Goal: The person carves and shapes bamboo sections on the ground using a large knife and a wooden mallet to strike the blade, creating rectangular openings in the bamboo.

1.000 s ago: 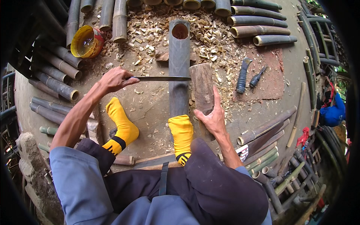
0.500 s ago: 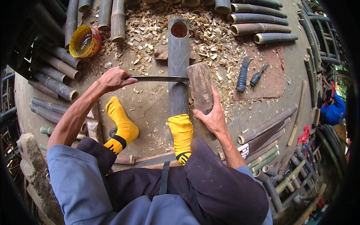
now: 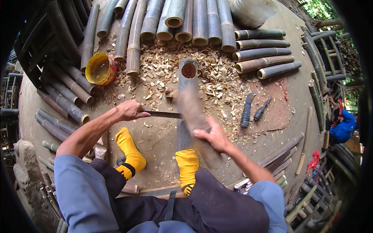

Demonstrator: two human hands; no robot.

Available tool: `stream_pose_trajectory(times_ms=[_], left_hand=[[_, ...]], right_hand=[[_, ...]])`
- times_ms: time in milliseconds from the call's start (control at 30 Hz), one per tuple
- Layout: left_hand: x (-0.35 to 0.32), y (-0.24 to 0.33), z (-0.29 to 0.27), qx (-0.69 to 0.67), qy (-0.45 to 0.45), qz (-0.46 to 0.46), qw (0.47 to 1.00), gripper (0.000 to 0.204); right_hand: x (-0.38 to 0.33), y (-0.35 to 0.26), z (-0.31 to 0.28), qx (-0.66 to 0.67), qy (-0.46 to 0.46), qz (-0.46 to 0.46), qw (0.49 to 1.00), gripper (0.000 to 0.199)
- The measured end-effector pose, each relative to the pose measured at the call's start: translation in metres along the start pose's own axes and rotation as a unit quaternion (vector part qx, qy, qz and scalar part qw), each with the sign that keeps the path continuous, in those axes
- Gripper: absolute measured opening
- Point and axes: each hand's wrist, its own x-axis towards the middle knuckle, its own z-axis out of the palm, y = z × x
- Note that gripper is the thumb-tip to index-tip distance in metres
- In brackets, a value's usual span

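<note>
- Bamboo culm (image 3: 185,89) lies lengthwise on the dirt floor (image 3: 155,143) between the person's feet, hollow open end pointing away; near end pinned under the yellow-socked foot (image 3: 187,165).
- Left hand (image 3: 130,110) has its fingers wrapped tight around the handle of a flat blade (image 3: 165,114), which lies crosswise, its edge against the culm's left side.
- Right hand (image 3: 211,136) grips the lower end of a wooden mallet (image 3: 192,110); the mallet is motion-blurred over the culm beside the blade.
- Handling, as judged: culm looks stiff, thick-walled, fairly heavy, with smooth rind likely slippery; round, so prone to rolling. Best held by foot weight near the close end.
- Blade: hold by the handle only.
- Around: wood chips (image 3: 167,73), stacked bamboo poles (image 3: 194,19), yellow bucket (image 3: 101,69).
</note>
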Motion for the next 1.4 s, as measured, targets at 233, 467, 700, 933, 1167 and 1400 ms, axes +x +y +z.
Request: stream_pose_trajectory(times_ms=[233,467,700,933,1167,1400], left_hand=[[-0.019,-0.004,-0.002,-0.007,-0.049,-0.048,0.998,0.068],[-0.008,0.004,-0.001,0.007,-0.017,-0.020,1.000,0.064],[-0.014,-0.001,0.003,-0.016,-0.037,-0.035,0.999,0.063],[-0.004,-0.001,0.005,-0.064,-0.074,-0.063,0.993,0.063],[-0.007,-0.013,0.002,-0.229,-0.163,-0.183,0.942,0.047],[-0.032,-0.010,0.044,-0.180,-0.088,-0.194,0.960,0.023]], right_hand=[[0.006,-0.092,-0.052,0.232,0.007,-0.097,0.968,0.066],[0.017,0.003,0.000,0.093,-0.033,-0.047,0.994,0.075],[-0.005,-0.061,-0.047,0.282,-0.015,-0.050,0.958,0.071],[0.017,0.020,-0.001,0.084,-0.193,0.100,0.972,0.084],[-0.038,0.021,-0.007,0.247,0.073,-0.009,0.966,0.101],[-0.056,0.044,-0.011,0.220,0.132,0.002,0.967,0.081]])
